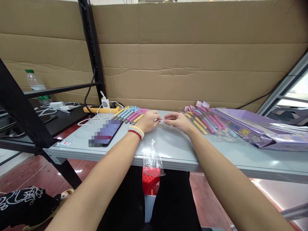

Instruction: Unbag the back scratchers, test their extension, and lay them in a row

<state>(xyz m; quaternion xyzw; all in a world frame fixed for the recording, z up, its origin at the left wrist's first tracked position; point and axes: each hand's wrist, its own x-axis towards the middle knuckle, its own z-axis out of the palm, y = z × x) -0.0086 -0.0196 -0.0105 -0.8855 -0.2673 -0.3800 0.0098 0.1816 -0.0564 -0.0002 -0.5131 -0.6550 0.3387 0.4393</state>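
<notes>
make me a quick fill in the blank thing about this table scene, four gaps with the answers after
1. The person wears a pale bracelet on the ____ wrist.
2. The tagged slim colourful items lie mostly to the ____ of the right hand.
3. The big box at the edge of the view is mainly ____ in colour.
4. The bottle on the other side has a ____ cap.

Missing words: left; right; purple; green.

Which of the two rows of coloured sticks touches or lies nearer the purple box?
The right row, with tags at its far end; the other row lies by the phone and left hand.
</notes>
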